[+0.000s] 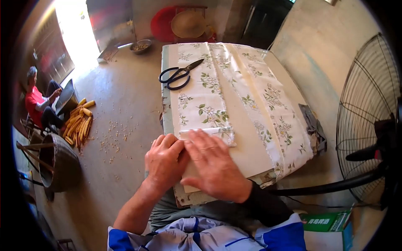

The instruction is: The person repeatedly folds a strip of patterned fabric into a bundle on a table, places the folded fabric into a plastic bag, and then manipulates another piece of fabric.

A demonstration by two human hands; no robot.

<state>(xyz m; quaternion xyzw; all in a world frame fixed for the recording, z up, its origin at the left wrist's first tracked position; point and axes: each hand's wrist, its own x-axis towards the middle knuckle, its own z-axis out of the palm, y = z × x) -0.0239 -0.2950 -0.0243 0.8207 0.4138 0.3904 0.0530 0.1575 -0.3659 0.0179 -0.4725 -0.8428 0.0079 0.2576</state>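
Observation:
A strip of white floral fabric (211,94) lies lengthwise on the board-topped table, its near end turned over into a narrow fold (224,133). At the left corner of that fold, my left hand (164,162) is closed with curled fingers on the fabric's edge; its fingertips are partly hidden. My right hand (214,165) lies over the fold, fingers stretched out and touching it, thumb spread toward me. Black-handled scissors (180,75) rest on the strip's far left, blades slightly apart. A second floral fabric piece (268,96) runs along the right and hangs over the near edge.
A black standing fan (368,113) is close on the right, near a dark cloth (314,127) at the table's side. On the left floor are corn cobs (78,125), loose kernels and a woven basket (60,163). A person in red (37,100) sits beyond them.

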